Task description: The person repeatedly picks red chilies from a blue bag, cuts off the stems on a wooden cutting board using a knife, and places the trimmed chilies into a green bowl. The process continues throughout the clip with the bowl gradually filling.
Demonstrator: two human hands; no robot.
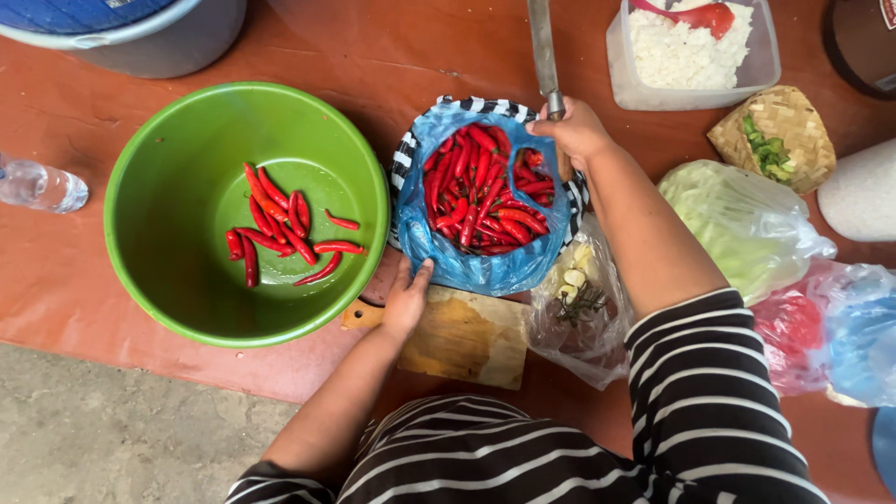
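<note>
The blue plastic bag of long red chillies (481, 191) sits straight ahead of me, between my two hands — my left hand (407, 301) at its near edge, my right hand (576, 131) at its far right rim. The bag's mouth gapes upward, and most of the chillies in it lie with their long axes running roughly away from me, tilted a little to the right.

My left hand is nearer the bag's body: its fingers lie flat and loosely spread, fingertips touching the crumpled blue plastic at the front, holding nothing, the heel of the hand over the worn wooden chopping board (467, 338) just below the bag. The forearm comes in from low left, angled up toward the bag.

My right hand is closed around the handle of a long steel-bladed knife (542, 47), blade pointing away from me. The same hand presses on the bag's rim; whether it also pinches the plastic I cannot tell. That forearm, in a black-and-white striped sleeve, runs diagonally across from the lower right.

To the left, touching or just beside the bag, stands a round green plastic bowl (168, 149) with a handful of red chillies (280, 229) lying loose at its bottom — well within my left arm's side.
</note>
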